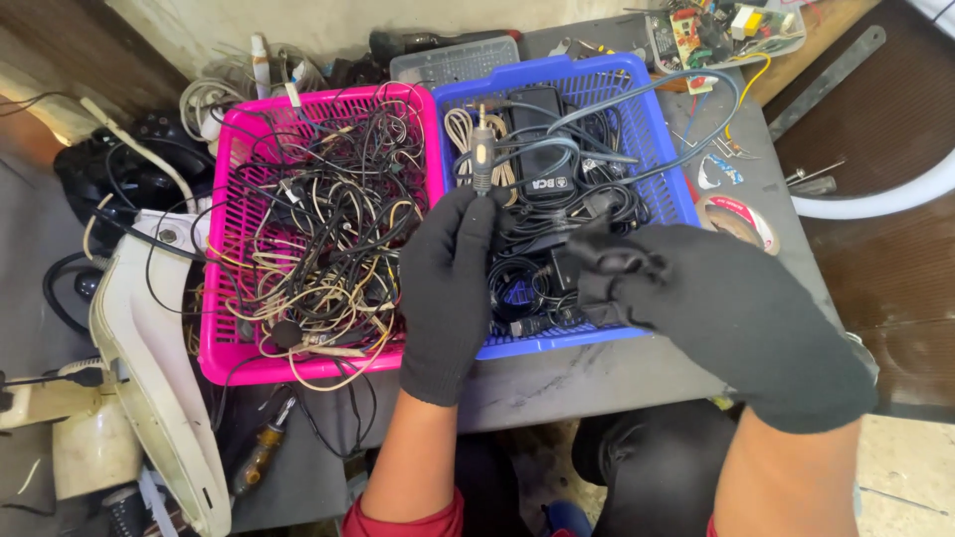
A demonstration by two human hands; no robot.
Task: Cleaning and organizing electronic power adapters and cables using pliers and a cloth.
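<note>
1. Work table (557,383): a grey surface that fills the centre of the view and carries both baskets side by side.
2. Pink basket (221,298): sits at 9 o'clock from the hands. It is packed with a tangle of thin black, beige and yellow wires (318,229).
3. Blue basket (657,159): touches the pink basket along its 3 o'clock wall. It holds coiled black cables and a black power adapter (537,149) near its 12 o'clock end.
4. White plastic casing (149,348): lies off the table at 8 o'clock, just beside the pink basket.
5. Right hand (716,318): gloved in black, over the 5 o'clock corner of the blue basket. The fingers are curled shut on a black cable (597,254); what else lies inside the fist cannot be told.
6. Left hand (448,288): gloved in black, over the seam between the two baskets. The fingertips pinch the base of a grey plug (482,154), held upright with its metal tip pointing to 12 o'clock, above the blue basket's 9 o'clock side.
7. Hand spacing: the two hands are apart, left at 9 o'clock of right, close but not touching.
8. Tray of circuit parts (726,30): at 1 o'clock, at the far table edge.
9. Tape roll (736,219): lies flat at 3 o'clock, just beside the blue basket.
10. Screwdriver (261,452): amber handle, at 7 o'clock below the pink basket.
</note>
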